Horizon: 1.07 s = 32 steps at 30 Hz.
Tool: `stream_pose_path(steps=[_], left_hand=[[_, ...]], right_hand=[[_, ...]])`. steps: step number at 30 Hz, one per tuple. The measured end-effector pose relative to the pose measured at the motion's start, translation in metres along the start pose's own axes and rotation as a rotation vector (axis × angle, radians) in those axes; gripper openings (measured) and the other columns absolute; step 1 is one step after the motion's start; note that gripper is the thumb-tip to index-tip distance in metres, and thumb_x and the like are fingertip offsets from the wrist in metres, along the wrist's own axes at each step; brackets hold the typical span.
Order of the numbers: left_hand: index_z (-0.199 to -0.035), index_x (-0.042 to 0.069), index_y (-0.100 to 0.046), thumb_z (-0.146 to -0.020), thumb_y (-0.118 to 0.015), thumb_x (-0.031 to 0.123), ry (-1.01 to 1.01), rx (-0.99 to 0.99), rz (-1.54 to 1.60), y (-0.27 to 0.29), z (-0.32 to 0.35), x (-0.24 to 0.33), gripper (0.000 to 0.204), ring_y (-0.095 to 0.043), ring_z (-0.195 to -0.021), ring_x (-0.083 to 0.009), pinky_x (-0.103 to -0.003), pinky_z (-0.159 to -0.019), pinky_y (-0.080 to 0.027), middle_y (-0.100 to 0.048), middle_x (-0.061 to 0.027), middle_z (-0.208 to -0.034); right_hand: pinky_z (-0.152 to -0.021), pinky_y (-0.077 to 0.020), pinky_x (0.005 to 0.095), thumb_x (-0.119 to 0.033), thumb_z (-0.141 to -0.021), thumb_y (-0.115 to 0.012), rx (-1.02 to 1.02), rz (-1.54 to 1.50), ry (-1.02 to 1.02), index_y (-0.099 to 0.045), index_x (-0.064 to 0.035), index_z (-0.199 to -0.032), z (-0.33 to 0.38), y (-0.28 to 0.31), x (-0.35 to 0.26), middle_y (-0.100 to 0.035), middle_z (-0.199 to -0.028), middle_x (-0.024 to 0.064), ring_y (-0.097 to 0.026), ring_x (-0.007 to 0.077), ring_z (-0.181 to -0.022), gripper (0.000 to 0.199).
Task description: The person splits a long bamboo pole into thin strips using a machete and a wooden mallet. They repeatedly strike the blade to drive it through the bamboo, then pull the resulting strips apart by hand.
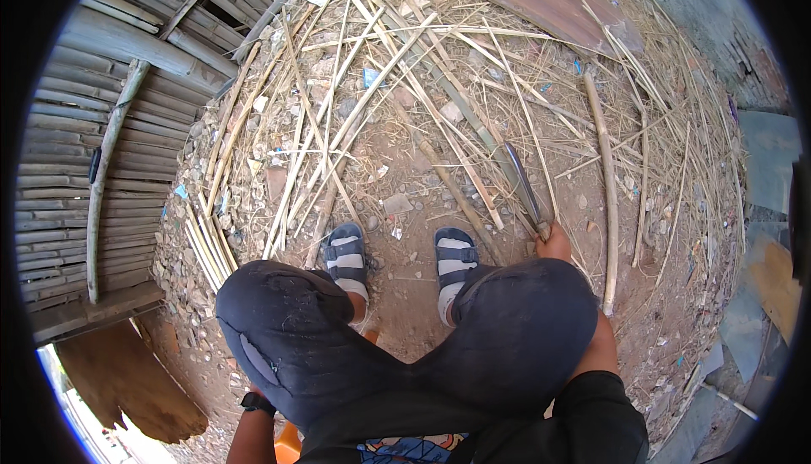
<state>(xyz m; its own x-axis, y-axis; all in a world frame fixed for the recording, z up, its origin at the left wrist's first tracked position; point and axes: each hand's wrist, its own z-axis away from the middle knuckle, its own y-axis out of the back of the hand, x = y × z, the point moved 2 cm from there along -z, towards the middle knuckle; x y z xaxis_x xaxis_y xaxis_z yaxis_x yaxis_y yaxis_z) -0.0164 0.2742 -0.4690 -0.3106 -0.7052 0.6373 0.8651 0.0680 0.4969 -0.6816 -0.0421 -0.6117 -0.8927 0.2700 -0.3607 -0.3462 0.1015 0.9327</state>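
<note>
My right hand [554,243] rests just beyond my right knee, closed around the handle of a long dark knife [524,184]. Its blade points away from me over the dirt, among thin bamboo strips [372,92]. A thick bamboo stick [605,177] lies to the right of that hand. My left hand [253,391] is almost wholly hidden beneath my left thigh. Only the wrist with a black watch [258,403] shows, so its fingers cannot be read. My feet in blue and white sandals [347,255] stand on the bare earth between my knees.
Split bamboo strips and straw lie scattered over the dirt ahead. A bundle of strips [207,244] lies at the left by a slatted bamboo wall [93,126]. Flat boards [541,0] lie at the far top, metal sheets [764,160] at right. An orange seat [289,443] is under me.
</note>
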Motion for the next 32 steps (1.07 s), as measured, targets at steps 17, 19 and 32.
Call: stream_pose_path(steps=[17, 19, 32], left_hand=[[-0.132, 0.009, -0.061, -0.085, -0.064, 0.045, -0.259, -0.413, -0.751, -0.018, 0.079, 0.103, 0.059, -0.054, -0.129, -0.0343, -0.04, -0.108, -0.043, -0.059, -0.0181, -0.138], [-0.136, 0.008, -0.059, -0.087, -0.067, 0.043, -0.164, -0.441, -0.677, -0.019, 0.079, 0.108, 0.061, -0.049, -0.134, -0.0336, -0.04, -0.112, -0.038, -0.055, -0.0166, -0.143], [-0.125, 0.009, -0.066, -0.084, -0.062, 0.043, -0.306, -0.111, -0.882, -0.018, 0.07, 0.136, 0.053, -0.061, -0.119, -0.0328, -0.04, -0.101, -0.048, -0.066, -0.018, -0.127]], right_hand=[[-0.086, -0.0501, 0.051, -0.01, -0.072, -0.073, -0.227, 0.046, 0.023, -0.064, 0.0011, -0.095, -0.009, 0.007, -0.014, -0.066, -0.099, 0.0223, -0.064, 0.0428, -0.096, 0.027], [-0.084, -0.0503, 0.0506, -0.01, -0.071, -0.074, -0.204, 0.066, 0.052, -0.064, 0.0008, -0.091, -0.009, 0.004, -0.015, -0.066, -0.096, 0.0215, -0.064, 0.0417, -0.094, 0.025], [-0.09, -0.0486, 0.0484, -0.012, -0.07, -0.075, -0.152, 0.058, 0.048, -0.066, -0.0043, -0.091, -0.003, -0.026, -0.002, -0.064, -0.099, 0.0191, -0.064, 0.0383, -0.097, 0.024]])
